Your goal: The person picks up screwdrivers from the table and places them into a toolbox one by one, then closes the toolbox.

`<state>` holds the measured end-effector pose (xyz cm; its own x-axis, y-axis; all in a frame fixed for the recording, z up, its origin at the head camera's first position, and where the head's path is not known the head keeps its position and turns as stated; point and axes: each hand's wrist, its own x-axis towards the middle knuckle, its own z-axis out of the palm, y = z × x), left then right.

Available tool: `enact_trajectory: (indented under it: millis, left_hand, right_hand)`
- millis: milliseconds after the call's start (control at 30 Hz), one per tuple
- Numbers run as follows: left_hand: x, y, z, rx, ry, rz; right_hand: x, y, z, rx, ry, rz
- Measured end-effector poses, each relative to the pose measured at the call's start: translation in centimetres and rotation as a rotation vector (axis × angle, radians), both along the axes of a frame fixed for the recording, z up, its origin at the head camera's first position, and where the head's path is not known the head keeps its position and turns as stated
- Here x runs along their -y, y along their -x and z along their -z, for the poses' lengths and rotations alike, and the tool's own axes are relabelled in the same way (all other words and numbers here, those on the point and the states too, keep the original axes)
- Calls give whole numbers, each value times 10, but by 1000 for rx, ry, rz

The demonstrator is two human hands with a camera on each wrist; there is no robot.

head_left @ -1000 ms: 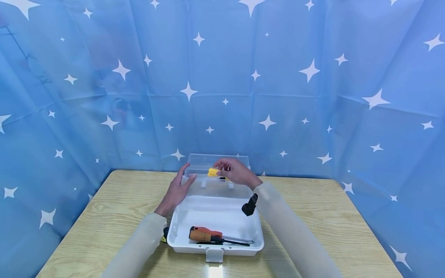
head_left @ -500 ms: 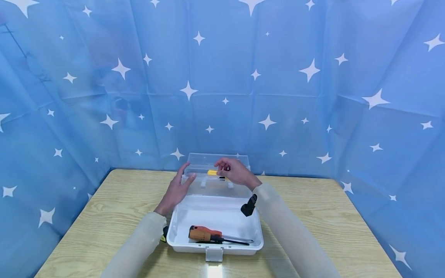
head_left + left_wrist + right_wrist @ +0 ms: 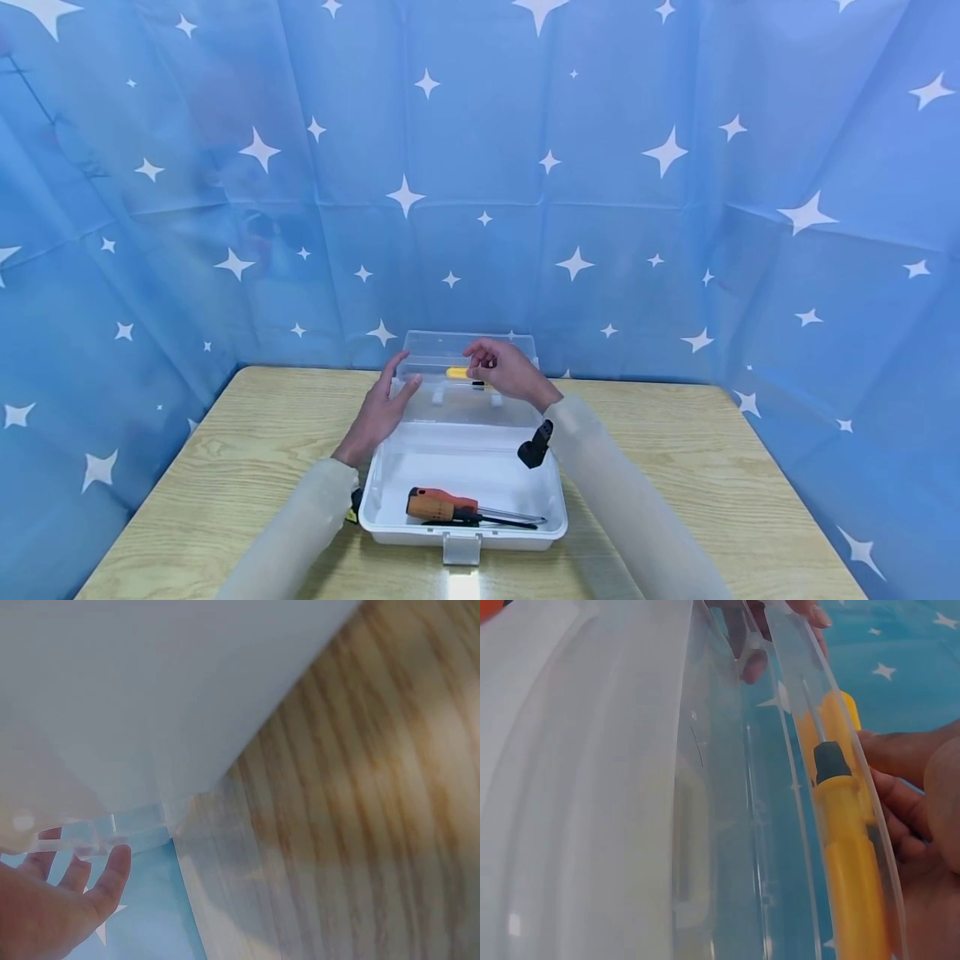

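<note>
A white toolbox (image 3: 416, 535) stands with its clear lid (image 3: 431, 342) raised at the back. My left hand (image 3: 378, 417) holds the lid's left edge, thumb on the near side and fingers behind it. At the lid's compartment, my right hand (image 3: 513, 371) pinches a yellow screwdriver handle (image 3: 456, 373) between thumb and curled fingers. In the right wrist view, a yellow-handled screwdriver (image 3: 847, 855) with a dark collar shows through the clear wall, beside the pinched yellow handle (image 3: 844, 709). The fingertips are partly hidden.
In the toolbox's front lie a red-handled tool (image 3: 463, 503) and a brown-orange-handled screwdriver (image 3: 429, 507), shafts pointing right. A clear latch (image 3: 462, 550) hangs at the front. The wooden table (image 3: 675, 467) ends at a blue star-patterned curtain (image 3: 480, 125) behind.
The yellow handle in my right hand has dropped slightly and turned, so less of it shows above the compartment. My left hand keeps its place on the lid.
</note>
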<state>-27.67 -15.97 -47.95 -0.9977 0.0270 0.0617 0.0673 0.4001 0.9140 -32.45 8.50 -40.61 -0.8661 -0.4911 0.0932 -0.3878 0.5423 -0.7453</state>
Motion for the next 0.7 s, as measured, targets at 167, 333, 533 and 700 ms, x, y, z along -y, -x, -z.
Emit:
enact_trajectory:
  millis: [167,333,533,700]
  left_hand:
    - [0,0,0,19,-7,-3]
    - [-1,0,0,22,-2,-9]
    - [-1,2,1,25,5,-14]
    - [-2,1,1,33,7,-20]
  right_hand:
    - [0,0,1,2,14,9]
    - [-2,0,1,7,49,11]
    - [-4,0,3,6,118,13]
    - [-4,0,5,-11,129,15]
